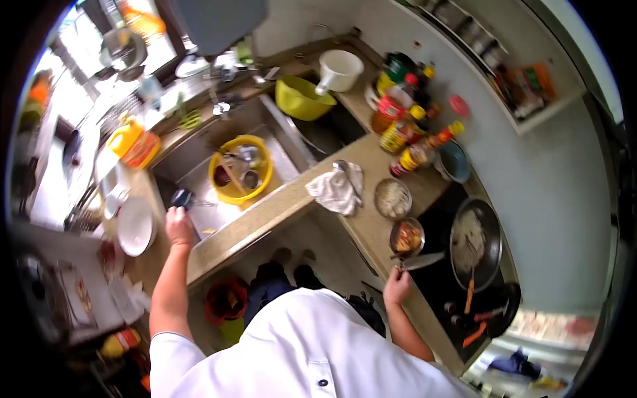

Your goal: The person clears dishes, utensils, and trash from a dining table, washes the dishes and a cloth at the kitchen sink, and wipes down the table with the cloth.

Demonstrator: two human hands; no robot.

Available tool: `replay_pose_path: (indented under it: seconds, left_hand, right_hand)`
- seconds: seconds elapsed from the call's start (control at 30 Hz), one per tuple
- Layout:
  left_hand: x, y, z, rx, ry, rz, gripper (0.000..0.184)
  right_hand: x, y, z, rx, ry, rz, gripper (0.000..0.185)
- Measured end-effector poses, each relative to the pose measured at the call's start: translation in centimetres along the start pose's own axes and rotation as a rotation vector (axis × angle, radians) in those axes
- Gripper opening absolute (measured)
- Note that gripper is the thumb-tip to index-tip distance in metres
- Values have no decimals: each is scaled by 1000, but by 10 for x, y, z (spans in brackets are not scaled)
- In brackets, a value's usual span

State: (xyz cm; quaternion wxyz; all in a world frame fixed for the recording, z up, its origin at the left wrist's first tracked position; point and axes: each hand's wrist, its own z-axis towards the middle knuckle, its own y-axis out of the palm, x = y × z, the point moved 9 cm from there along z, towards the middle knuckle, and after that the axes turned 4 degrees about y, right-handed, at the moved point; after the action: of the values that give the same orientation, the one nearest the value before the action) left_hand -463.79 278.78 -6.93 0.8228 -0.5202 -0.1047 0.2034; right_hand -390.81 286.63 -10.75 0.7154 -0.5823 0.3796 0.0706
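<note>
My left hand [179,229] is at the left edge of the sink [282,142], its fingers closed at a small dark rounded object [182,198] whose kind I cannot make out. In the sink stands a yellow basin [267,169] with dishes and a wooden-looking utensil inside. My right hand [398,287] is at the counter edge beside the cooktop, fingers closed at the near end of a knife [423,261]. The knife's blade points right over the black cooktop [428,285]. Just beyond it sits a small bowl of reddish food [407,237], with a bowl of pale food [393,198] behind.
A frying pan [494,232] with pale food and a wooden-handled utensil [470,295] is on the cooktop. A cloth [338,189] lies on the counter near several sauce bottles [415,156]. A green basin [302,99] and white container [342,69] stand behind. A white bowl [136,227] is at left.
</note>
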Motion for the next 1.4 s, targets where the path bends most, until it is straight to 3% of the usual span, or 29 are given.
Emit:
replay_pose_path:
  seconds: [0.13,0.2,0.27,0.3,0.33,0.37,0.43,0.5,0.57,0.63,0.73,0.83,0.87,0.97,1.0,1.03,1.07,1.1,1.13,1.2,1.23,1.3,1.4]
  left_hand:
    - [-26,20,16,19,32,-63,14]
    - [-46,40,24,-99,-224,-236,27]
    - [-38,48,31,-133,-511,-504,38]
    - [-28,89,24,-179,-677,-1010,40]
    - [10,100,30,-248,-695,-1345,34]
    - [59,88,40,-347,-762,-1474,29]
    - [149,81,58,-587,-748,-1641,24]
    - [235,92,73,-825,-575,-1770,23]
    - [307,99,88,-955,-456,-1665,23]
    - [366,113,103,-964,-296,-1567,26]
    - [437,118,123,-944,-220,-1584,24]
    - [490,131,139,-921,-90,-1508,24]
    - [506,145,134,-1004,-198,-1599,23]
    - [528,149,134,-1077,-238,-1539,19]
    - [531,203,137,-1115,-347,-1497,17]
    - [536,213,143,-1118,-193,-1420,18]
    - [542,220,149,-1107,-45,-1343,19]
    - [531,183,141,-1037,-416,-1489,21]
    - [538,203,157,-1066,-107,-1183,29]
    - [537,194,165,-956,-121,-1168,40]
    - [542,163,170,-788,-45,-1169,41]
    - [567,63,137,-432,166,-1152,41]
    - [630,-95,8,-230,428,-1225,43]
  right_hand:
    - [-58,14,-12,-66,-55,82,29]
    - [-73,27,-15,-45,-151,-65,27]
    - [-89,42,-21,18,-262,-30,28]
    - [-90,54,-22,-43,-270,-85,30]
    - [-94,66,-23,-104,-277,-136,35]
    - [-96,75,-21,-172,-188,-194,37]
    - [-93,92,-14,-91,-199,-275,38]
    - [-95,95,-5,-12,-205,-356,39]
    - [-108,105,5,-123,-285,-506,46]
    - [-118,100,4,-60,-277,-527,46]
    - [-128,90,-5,85,-283,-497,44]
    - [-149,65,-43,10,-336,-337,40]
    - [-147,53,-61,-12,-333,-271,38]
    - [-101,15,-117,-194,-262,-95,30]
    - [-75,-2,-136,-229,-216,-70,28]
    - [-44,-29,-151,-157,-152,-97,28]
    - [1,-40,-173,-286,5,-145,27]
    - [48,-48,-201,-412,168,-170,26]
    - [93,-67,-230,-340,238,-170,26]
    - [181,-100,-280,-220,354,-171,27]
    - [196,-130,-296,-159,391,-164,27]
    - [239,-201,-345,-70,721,-101,26]
    - [284,-285,-402,315,725,103,26]
